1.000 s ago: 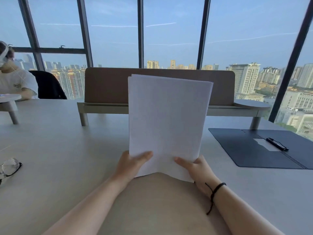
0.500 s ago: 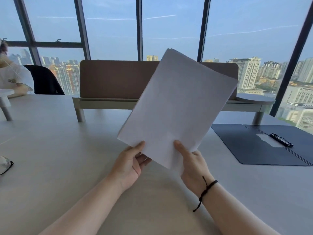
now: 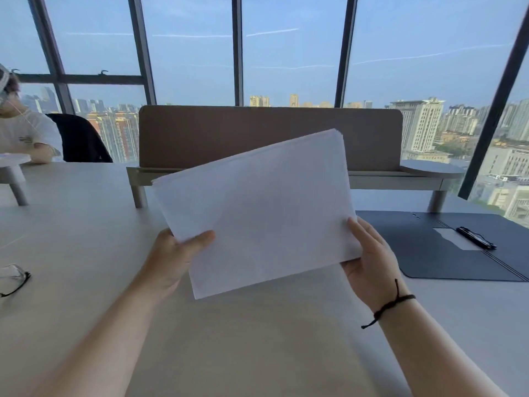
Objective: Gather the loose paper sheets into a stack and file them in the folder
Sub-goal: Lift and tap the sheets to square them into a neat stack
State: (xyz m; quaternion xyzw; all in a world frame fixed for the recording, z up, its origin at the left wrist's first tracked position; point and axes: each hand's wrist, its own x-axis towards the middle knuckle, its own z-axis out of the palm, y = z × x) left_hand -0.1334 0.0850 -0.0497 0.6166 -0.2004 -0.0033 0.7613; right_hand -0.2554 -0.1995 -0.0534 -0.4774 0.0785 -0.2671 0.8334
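I hold a stack of white paper sheets (image 3: 263, 207) in the air above the table, turned almost to landscape and tilted. My left hand (image 3: 174, 256) grips its left short edge, thumb on top. My right hand (image 3: 369, 259) grips the right short edge, a black cord around its wrist. The dark blue folder (image 3: 429, 253) lies open and flat on the table to the right, a black clip (image 3: 475, 237) near its spine. The stack's sheet edges fan slightly at the upper right corner.
A brown divider screen (image 3: 257, 133) on a low shelf stands across the back of the grey table (image 3: 86, 253). Glasses (image 3: 13, 277) lie at the left edge. Another person sits at the far left by a black chair (image 3: 80, 138). Windows are behind.
The stack has rotated clockwise from upright portrait to near landscape. My hands moved from its bottom edge to its two short edges, the right hand shifting right toward the folder.
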